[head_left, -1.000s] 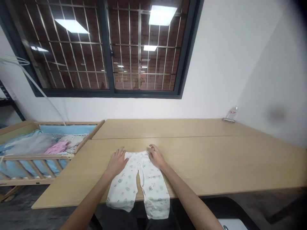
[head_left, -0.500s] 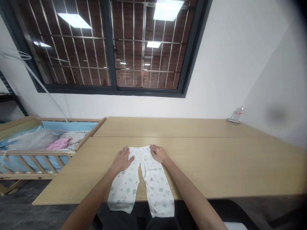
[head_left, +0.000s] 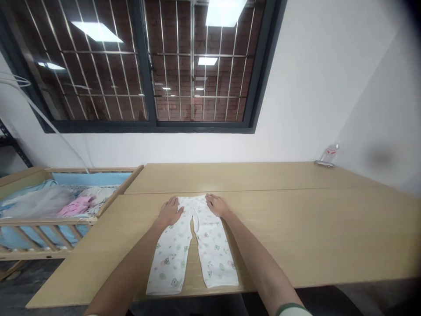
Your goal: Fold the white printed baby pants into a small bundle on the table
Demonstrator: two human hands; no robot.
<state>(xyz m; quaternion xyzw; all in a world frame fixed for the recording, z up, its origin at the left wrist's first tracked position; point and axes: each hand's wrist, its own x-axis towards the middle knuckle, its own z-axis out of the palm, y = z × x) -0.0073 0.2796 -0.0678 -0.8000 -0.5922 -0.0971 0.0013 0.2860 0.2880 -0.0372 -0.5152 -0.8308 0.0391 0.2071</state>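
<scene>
Small white baby trousers (head_left: 212, 250) with a green and pink print lie spread flat on the wooden table (head_left: 296, 228), waistband away from me and both legs toward me. My left hand (head_left: 171, 211) rests flat on the upper left corner near the waistband, its thumb spread onto the cloth. On the opposite corner lies my right hand (head_left: 217, 206), palm down with its fingers stretched over the fabric. The leg ends lie close to the table's front edge. What is under the palms is hidden.
To the left stands a wooden crib (head_left: 49, 228) with blue lining, holding a pink cloth (head_left: 76, 206) and other fabrics. A clear plastic bottle (head_left: 330, 152) stands at the back right, beside a flat dark object (head_left: 324, 163). A barred window (head_left: 151, 127) is set in the wall behind.
Both hands have slid the trousers away from me across the table. The leg ends, which hung over the front edge, now lie on the tabletop. The view has shifted slightly.
</scene>
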